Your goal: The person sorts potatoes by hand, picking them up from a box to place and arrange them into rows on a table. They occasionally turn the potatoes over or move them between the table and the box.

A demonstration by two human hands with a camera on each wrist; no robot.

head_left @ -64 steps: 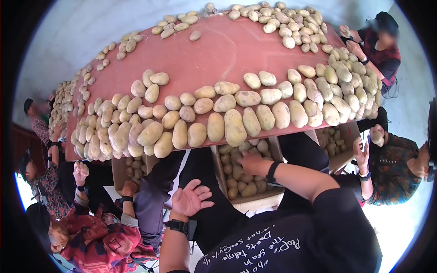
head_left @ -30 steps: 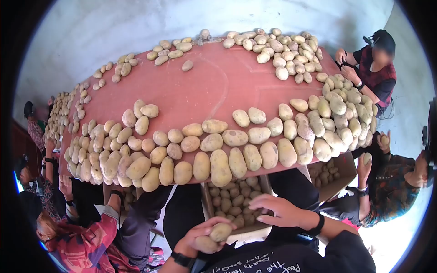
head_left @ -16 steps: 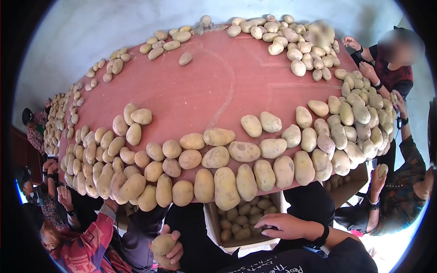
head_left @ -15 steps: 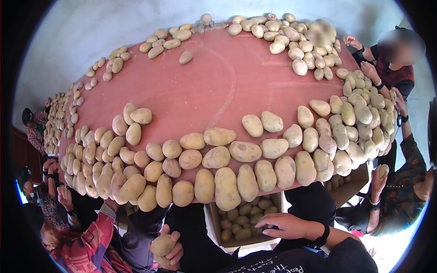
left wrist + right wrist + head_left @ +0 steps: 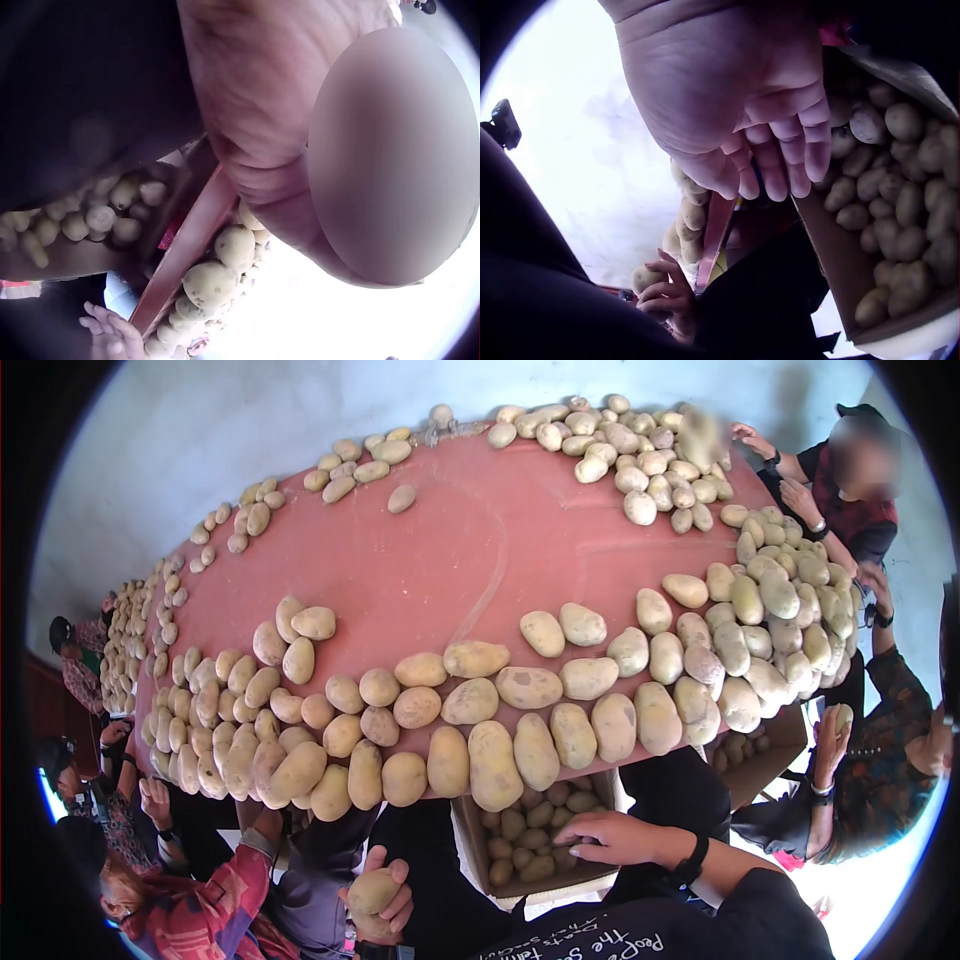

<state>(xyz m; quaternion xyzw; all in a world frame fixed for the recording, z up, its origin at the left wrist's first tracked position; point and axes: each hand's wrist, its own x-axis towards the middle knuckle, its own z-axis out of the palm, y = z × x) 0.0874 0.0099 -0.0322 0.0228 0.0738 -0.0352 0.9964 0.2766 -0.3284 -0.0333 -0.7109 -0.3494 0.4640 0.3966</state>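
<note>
My left hand, low in the head view, has its fingers curled round a pale potato; what lies beneath it is unclear. In the left wrist view the palm is close, and a blurred patch hides what it grips. My right hand hovers over the front right part of a cardboard box of potatoes, palm down, holding nothing. Its fingers hang relaxed beside the box wall in the right wrist view.
A red table carries rows of potatoes along its near edge and heaps at the far side. Another box stands at right. People sit at both sides, one in a red patterned top.
Since the earliest frame my left hand, empty then, has taken hold of potatoes and moved down and left. My right hand has come up out of the box. The head view has shifted.
</note>
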